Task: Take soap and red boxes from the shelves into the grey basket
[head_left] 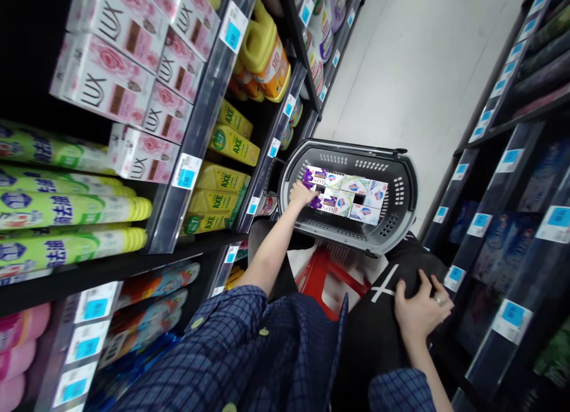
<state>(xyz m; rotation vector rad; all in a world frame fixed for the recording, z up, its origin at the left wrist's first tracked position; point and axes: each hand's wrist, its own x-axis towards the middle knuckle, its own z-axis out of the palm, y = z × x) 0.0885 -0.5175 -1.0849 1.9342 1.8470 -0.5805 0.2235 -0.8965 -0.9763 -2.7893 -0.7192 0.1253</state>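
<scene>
- Left shelf (pixel 162 234): black, packed, fills the left side.
- Right shelf (pixel 495 192): dark, also stocked, packs blurry.
- Floor (pixel 414 56): pale, runs up between the shelves.
- Checked shirt (pixel 307 329): dark blue, on the person, bottom middle.
- Dark trousers (pixel 365 341): white marks near the knee.
- Basket (pixel 412 204): grey with black handles, in front of the person, between the knees.
- Red plastic piece (pixel 316 269): just below the basket, use unclear.
- Pink soap boxes (pixel 118 85): LUX, stacked on the left shelf.
- Green spray cans (pixel 57 210): lying along the picture's left edge, beside the pink stack.
- Right hand (pixel 423 308): on the trouser leg, fingers spread, ring (pixel 440 301) on, nothing held.
- Left hand (pixel 303 192): reaches into the basket, at the purple end; can't tell if it grips a box.
- White soap boxes (pixel 365 214): in the basket, two rows, dark gap between.
- Purple soap boxes (pixel 328 204): LUX, in the basket, left end of the rows, right by the left hand.
</scene>
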